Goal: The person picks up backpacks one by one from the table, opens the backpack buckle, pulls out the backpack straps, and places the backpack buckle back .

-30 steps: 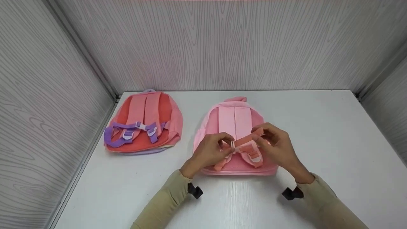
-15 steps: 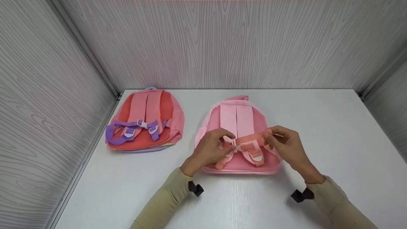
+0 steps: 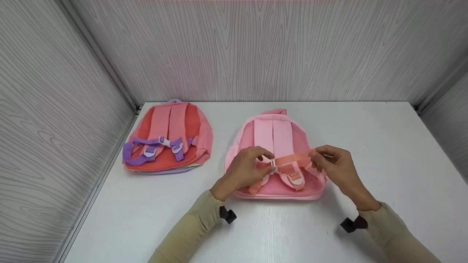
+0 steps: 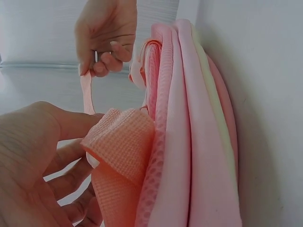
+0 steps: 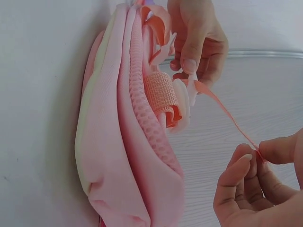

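A pink backpack lies on the table with its shoulder straps up. Across its lower half runs an orange webbing strap with a white plastic buckle. My left hand pinches that buckle between thumb and index finger. Off to the right, my right hand pinches the strap's free end, and the webbing stretches taut between the two hands. In the right wrist view the strap runs from the buckle to my right fingertips. Orange webbing beside my left fingers partly hides the buckle in the left wrist view.
To the left lies a second backpack, coral and red, with its purple straps fastened by a white clip. Grey wood-grain panels stand around the back and sides of the white table.
My right hand has moved to the right with the strap's end, drawing out and straightening the webbing. The left hand keeps its pinch at the buckle.
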Demonstrator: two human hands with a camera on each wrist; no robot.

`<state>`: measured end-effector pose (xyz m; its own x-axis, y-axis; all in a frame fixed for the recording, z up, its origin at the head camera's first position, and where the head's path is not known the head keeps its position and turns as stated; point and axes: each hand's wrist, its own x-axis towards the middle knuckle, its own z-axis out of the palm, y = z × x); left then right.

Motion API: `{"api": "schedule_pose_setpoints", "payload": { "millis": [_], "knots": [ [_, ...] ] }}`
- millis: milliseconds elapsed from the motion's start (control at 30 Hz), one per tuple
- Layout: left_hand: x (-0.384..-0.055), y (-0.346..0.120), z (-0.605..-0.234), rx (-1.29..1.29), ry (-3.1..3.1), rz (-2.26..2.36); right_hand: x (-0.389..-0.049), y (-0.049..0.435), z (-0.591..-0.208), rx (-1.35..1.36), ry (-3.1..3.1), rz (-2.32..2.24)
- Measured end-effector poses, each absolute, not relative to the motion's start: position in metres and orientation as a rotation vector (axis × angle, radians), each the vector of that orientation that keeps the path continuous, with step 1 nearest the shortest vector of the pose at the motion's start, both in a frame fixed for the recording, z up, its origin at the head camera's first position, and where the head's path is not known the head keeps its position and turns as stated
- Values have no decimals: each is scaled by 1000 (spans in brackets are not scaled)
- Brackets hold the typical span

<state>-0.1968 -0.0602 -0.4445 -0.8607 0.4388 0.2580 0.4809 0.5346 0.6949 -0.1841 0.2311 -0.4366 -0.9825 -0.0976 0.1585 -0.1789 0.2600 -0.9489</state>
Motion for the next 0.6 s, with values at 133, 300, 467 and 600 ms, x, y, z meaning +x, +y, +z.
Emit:
{"api": "schedule_pose_setpoints", "payload": {
  "millis": [133, 300, 467, 600],
  "knots": [
    [-198, -56, -443, -823, -2707, -1231, -183, 233, -439, 260, -2456, 1837],
    [-198, -50, -440, -837, -2721, -1205, -182, 236, -441, 256, -2474, 1835],
    [-197, -44, -439, -838, -2735, -1207, -183, 239, -443, 270, -2440, 1892],
    [-198, -39, -438, -866, -2730, -1208, -183, 241, -444, 280, -2412, 1922]
  ]
}}
